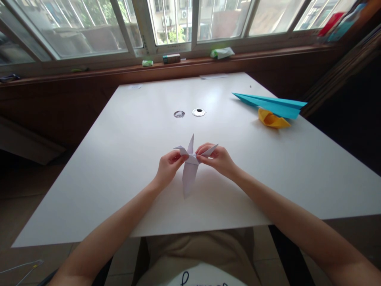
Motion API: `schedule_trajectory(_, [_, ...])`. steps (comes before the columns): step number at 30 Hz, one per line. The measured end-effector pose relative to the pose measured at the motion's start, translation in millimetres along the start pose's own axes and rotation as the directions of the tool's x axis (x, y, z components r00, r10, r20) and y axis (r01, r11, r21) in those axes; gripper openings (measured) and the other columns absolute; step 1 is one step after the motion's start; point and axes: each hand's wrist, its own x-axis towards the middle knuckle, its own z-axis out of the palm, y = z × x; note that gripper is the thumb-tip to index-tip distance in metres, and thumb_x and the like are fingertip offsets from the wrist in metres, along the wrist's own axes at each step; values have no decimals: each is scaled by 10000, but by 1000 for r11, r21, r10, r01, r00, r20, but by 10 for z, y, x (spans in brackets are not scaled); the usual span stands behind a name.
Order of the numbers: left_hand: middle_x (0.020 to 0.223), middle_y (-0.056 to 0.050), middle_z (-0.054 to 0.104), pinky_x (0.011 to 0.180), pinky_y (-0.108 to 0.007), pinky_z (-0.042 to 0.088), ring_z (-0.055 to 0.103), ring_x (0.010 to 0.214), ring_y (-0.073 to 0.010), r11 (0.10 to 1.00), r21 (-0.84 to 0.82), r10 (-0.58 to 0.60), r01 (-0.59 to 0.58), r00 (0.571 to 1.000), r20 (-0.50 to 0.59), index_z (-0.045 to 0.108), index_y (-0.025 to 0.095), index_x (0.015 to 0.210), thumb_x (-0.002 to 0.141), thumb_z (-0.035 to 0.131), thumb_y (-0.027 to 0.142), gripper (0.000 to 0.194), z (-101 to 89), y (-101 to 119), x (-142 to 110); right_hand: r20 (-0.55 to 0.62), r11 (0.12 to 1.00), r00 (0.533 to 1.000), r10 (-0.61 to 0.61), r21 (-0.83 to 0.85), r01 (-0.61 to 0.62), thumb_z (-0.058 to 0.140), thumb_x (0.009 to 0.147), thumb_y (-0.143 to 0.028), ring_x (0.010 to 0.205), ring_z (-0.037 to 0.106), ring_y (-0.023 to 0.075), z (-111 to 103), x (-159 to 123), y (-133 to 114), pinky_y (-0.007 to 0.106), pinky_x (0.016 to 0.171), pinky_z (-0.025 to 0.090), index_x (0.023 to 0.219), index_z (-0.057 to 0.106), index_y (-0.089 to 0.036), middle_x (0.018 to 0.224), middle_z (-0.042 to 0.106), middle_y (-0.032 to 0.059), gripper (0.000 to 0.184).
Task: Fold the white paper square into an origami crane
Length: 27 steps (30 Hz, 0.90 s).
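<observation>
A white origami crane [189,176] is held just above the table in front of me, one wing pointing toward me and the other away. My left hand [170,165] is closed, pinching the crane near the base of its bent head at the left. On the other side my right hand [218,159] pinches it by the base of the pointed tail. Fingers partly cover the crane's body at both ends.
Farther right on the white table [119,167] lie a blue paper plane [270,104] and a yellow paper boat [273,120]. Two round holes, one with a metallic rim [195,114], sit beyond the crane. Small packets, including a green-white one [222,53], rest on the windowsill.
</observation>
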Motion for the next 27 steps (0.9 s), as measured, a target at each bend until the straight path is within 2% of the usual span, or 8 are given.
schedule_trajectory(5, [614, 24, 539, 584, -231, 368, 461, 609, -100, 999, -36, 12, -14, 998, -58, 639, 165, 674, 725, 657, 368, 209, 2, 22, -6, -52, 994, 993, -107, -18, 106, 668, 729, -238, 730, 585, 151, -2, -2, -38, 286, 593, 487, 688, 639, -175, 825, 611, 53, 81])
schedule_trajectory(10, [646, 7, 570, 601, -228, 384, 464, 621, -98, 982, -186, -39, 18, 993, -109, 662, 166, 687, 703, 686, 359, 195, 25, 31, -9, -109, 990, 985, -136, 9, 137, 670, 732, -271, 730, 580, 148, 23, 2, -49, 268, 556, 483, 687, 638, -175, 821, 601, 52, 110])
schedule_trajectory(17, [686, 8, 595, 664, -229, 398, 468, 646, -90, 915, -391, -144, 97, 985, -94, 691, 183, 731, 698, 699, 333, 154, 44, 2, -10, -160, 989, 977, -140, 31, 147, 664, 739, -258, 751, 585, 150, 64, 0, -45, 276, 583, 483, 701, 639, -175, 836, 604, 51, 95])
schedule_trajectory(20, [676, 8, 588, 652, -228, 396, 468, 644, -92, 924, -372, -140, 92, 985, -104, 684, 180, 729, 705, 692, 339, 161, 45, 26, -18, -158, 988, 976, -149, 25, 155, 656, 747, -261, 750, 584, 149, 69, -10, -42, 271, 570, 482, 703, 635, -178, 838, 601, 52, 96])
schedule_trajectory(23, [658, 9, 573, 625, -225, 392, 474, 637, -97, 963, -261, -85, 61, 993, -82, 661, 170, 710, 713, 686, 345, 177, 36, 74, -24, -146, 984, 973, -177, -26, 175, 646, 754, -261, 751, 580, 154, 64, -24, -30, 275, 564, 486, 707, 629, -187, 834, 599, 51, 90])
schedule_trajectory(27, [766, -14, 610, 659, -235, 414, 538, 724, -124, 990, -139, -5, -2, 999, -47, 624, 171, 792, 718, 684, 331, 186, 19, 103, -32, -123, 960, 958, -259, -143, 241, 635, 756, -208, 738, 582, 152, 56, -38, -27, 288, 588, 491, 718, 623, -198, 829, 598, 47, 41])
